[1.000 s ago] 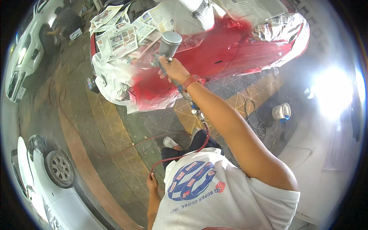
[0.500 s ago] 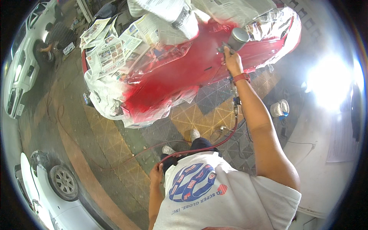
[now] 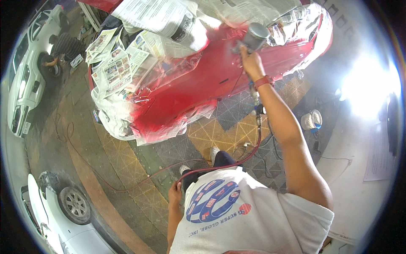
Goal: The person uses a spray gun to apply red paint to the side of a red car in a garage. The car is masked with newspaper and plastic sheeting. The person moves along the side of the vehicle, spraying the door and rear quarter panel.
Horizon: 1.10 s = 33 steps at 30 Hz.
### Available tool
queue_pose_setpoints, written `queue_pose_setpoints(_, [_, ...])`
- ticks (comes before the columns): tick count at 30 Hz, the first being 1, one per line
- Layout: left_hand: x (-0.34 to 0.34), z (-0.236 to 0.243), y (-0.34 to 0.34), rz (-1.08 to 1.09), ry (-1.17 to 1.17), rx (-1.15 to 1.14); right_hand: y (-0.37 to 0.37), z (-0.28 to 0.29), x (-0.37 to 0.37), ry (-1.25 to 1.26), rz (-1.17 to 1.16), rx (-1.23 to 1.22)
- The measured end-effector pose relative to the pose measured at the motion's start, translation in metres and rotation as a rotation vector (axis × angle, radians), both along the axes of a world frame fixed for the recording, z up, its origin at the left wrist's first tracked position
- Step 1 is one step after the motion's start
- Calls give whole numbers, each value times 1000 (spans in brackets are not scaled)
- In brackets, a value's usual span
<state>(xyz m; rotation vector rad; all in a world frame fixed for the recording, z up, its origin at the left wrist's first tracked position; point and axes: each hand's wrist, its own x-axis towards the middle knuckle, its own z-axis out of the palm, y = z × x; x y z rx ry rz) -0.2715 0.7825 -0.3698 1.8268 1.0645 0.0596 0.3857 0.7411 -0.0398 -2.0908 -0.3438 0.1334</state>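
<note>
My right hand (image 3: 253,64) is closed round a spray gun (image 3: 241,47), held out over the side of a red car (image 3: 186,91). A grey paint cup (image 3: 256,34) sits on top of the gun. Below the grip, a fitting (image 3: 259,108) joins it to a dark red air hose (image 3: 258,142). That hose loops down across my waist to my left hand (image 3: 175,191), whose fingers are wrapped round it. Newspaper sheets (image 3: 116,70) and clear plastic mask the car around the wet-looking red panels. A hazy mist hangs near the gun's front.
Behind my right arm, a white bucket (image 3: 311,120) stands on the floor near a bright lamp (image 3: 366,89). The hose trails left over yellow and grey floor tiles (image 3: 211,135). White cars (image 3: 31,72) stand at left, where a person (image 3: 67,46) crouches by a wheel.
My right hand and the spray gun have shifted slightly left along the red car. My left hand stays on the hose near my waist. The view has tilted a little.
</note>
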Motion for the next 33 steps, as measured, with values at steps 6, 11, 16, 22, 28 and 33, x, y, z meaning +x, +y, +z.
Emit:
queue_pose_setpoints(6, [-20,-7,-1,36,144,-99,42,-13,-52,239,307,142])
queue_pose_setpoints(11, [-4,20,-6,31,83,-44,38,-5,-5,254,283,191])
queue_pose_setpoints(16, [30,32,-14,9,26,-2,1,38,63,70,-30,46])
queue_pose_setpoints(22, [39,29,-8,-28,117,-39,-2,42,77,-27,-96,37])
queue_pose_setpoints(28, [-17,15,-1,160,148,-48,38,-17,23,169,90,313])
queue_pose_setpoints(33, [-54,20,-3,229,191,-32,61,-30,3,481,144,486])
